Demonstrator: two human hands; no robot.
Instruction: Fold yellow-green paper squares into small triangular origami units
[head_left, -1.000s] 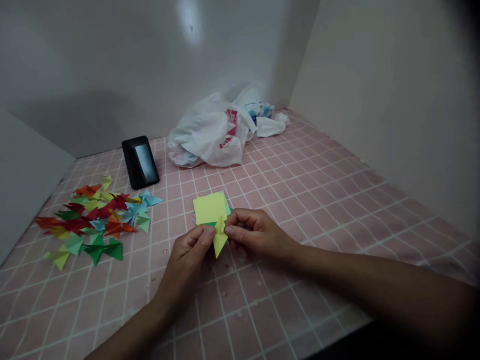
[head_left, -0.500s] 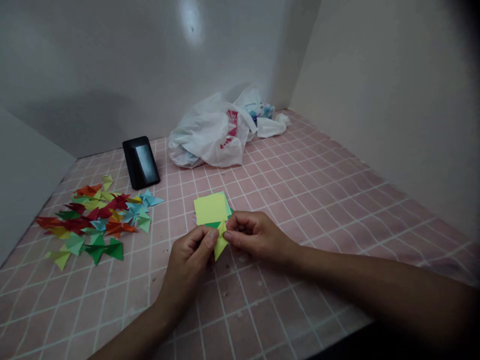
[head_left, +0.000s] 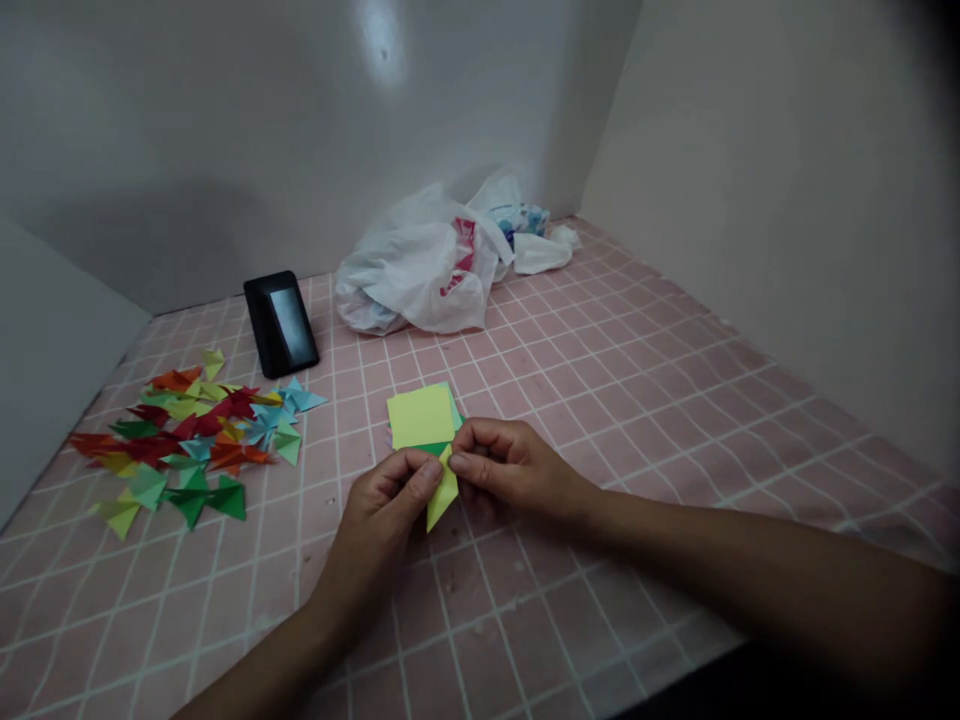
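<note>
Between my two hands is a small folded yellow paper (head_left: pixel 442 498), its point hanging down toward me. My left hand (head_left: pixel 390 500) pinches its left side between thumb and forefinger. My right hand (head_left: pixel 510 465) grips the upper right side, thumb pressed against the bent fingers. Just behind the hands lies a stack of square paper sheets (head_left: pixel 420 415), yellow on top, with green and pale blue edges sticking out; the hands partly cover its near side.
On the left lies a pile of folded paper pieces (head_left: pixel 202 430) in several colours. A black tablet-like device (head_left: pixel 283 325) leans behind it. Crumpled white plastic bags (head_left: pixel 427 265) rest by the back wall. A pink checked cloth (head_left: pixel 600 380) covers the table.
The folded yellow paper has turned slightly and sits a little lower, showing a broader face. My right fingers have shifted on its upper edge. Both hands keep their hold.
</note>
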